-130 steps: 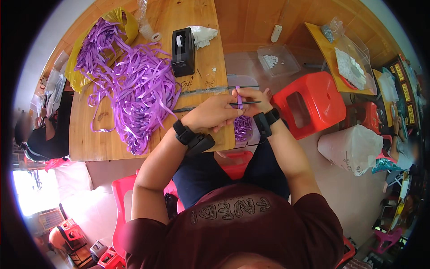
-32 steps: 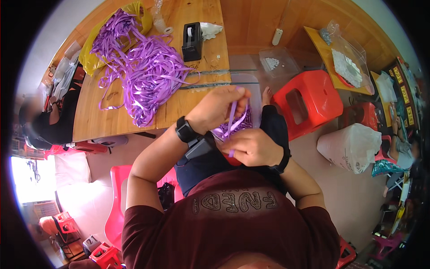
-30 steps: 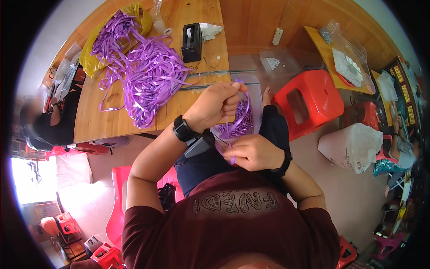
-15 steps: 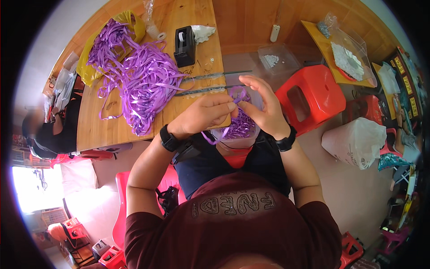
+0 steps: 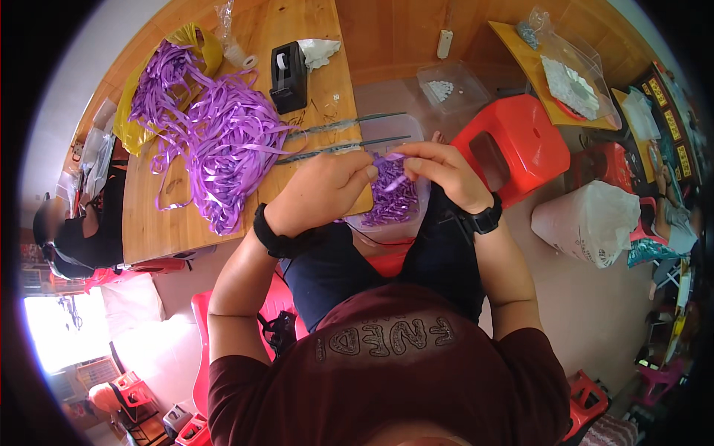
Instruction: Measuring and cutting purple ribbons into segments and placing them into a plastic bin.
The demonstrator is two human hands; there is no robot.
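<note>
Between my two hands runs a purple ribbon [image 5: 387, 158]. My left hand [image 5: 323, 187], over the table's edge, pinches it with thumb and forefinger. A bit further right, my right hand [image 5: 448, 175] is closed on the ribbon with its fingertips, and a loose end hangs below. Under both hands is a clear plastic tub [image 5: 422, 134] holding many short purple ribbon pieces [image 5: 393, 202]. A big tangle of purple ribbon [image 5: 234, 145] lies on the wooden table [image 5: 167, 223] to the left, part of it spilling from a yellow plastic bag [image 5: 123, 128].
A black tape dispenser [image 5: 288, 80] and crumpled white paper [image 5: 321, 52] are on the table. Two thin dark rods [image 5: 346, 151] jut past its edge. To the right stand a red stool [image 5: 520, 145] and a white sack [image 5: 584, 225]. Another person [image 5: 93, 234] sits at far left.
My right hand has turned, its raised fingers now curled down to the ribbon. My hands have drawn slightly apart. The view has shifted a little, so the table appears further left.
</note>
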